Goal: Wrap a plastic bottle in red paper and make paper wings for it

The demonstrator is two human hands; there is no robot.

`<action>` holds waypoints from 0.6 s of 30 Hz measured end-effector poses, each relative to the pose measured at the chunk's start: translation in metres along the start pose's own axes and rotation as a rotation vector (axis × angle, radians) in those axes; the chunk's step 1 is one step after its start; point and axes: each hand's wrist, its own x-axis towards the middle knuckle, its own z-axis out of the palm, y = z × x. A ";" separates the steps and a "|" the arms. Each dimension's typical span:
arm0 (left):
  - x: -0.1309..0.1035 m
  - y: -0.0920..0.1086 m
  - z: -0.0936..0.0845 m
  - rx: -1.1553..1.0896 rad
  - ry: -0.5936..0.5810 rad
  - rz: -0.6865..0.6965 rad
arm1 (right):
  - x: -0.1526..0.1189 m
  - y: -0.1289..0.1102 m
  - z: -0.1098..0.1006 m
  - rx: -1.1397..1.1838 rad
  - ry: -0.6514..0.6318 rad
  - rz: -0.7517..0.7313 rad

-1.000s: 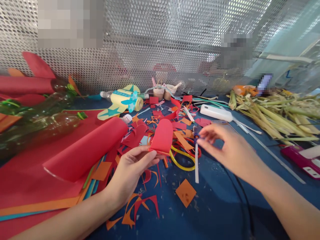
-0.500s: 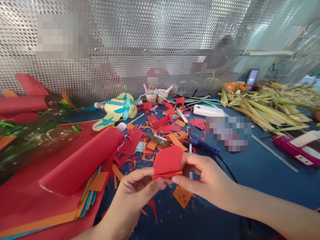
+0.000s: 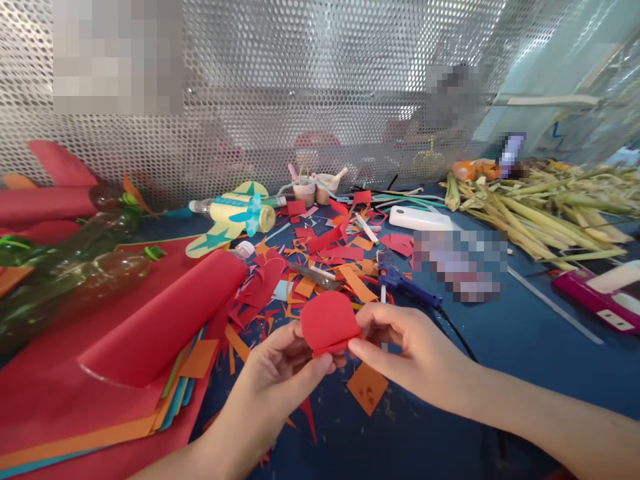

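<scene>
Between both hands I hold a small piece of red paper with a rounded top and a folded lower edge. My left hand pinches its lower left part, thumb in front and fingers behind. On its right edge, my right hand grips the fold between thumb and fingers. Below it on the blue table lies an orange paper square. Just beyond the hands are scissors, partly covered by scraps, and a blue glue gun. A bottle wrapped in red paper lies to the left.
Red and orange paper scraps litter the table's middle. At left are stacked coloured sheets and green plastic bottles. A yellow paper-wrapped bottle, small cups, dried husks and a magenta power strip stand farther off.
The red paper has turned and tilted in my fingers, so its rounded face shows more fully. The orange edge at its fold no longer shows. Both hands stay almost in place.
</scene>
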 end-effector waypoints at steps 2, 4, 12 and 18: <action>0.001 -0.001 0.000 0.011 -0.001 -0.005 | 0.000 -0.001 0.000 -0.023 -0.008 0.001; 0.001 -0.002 0.000 0.027 0.004 -0.012 | -0.001 -0.001 0.001 -0.052 -0.017 -0.004; -0.004 -0.004 -0.001 0.101 0.009 -0.048 | -0.004 -0.003 0.003 -0.041 0.014 0.010; -0.004 -0.001 0.002 0.108 -0.015 -0.043 | -0.004 -0.004 0.003 -0.069 -0.006 -0.012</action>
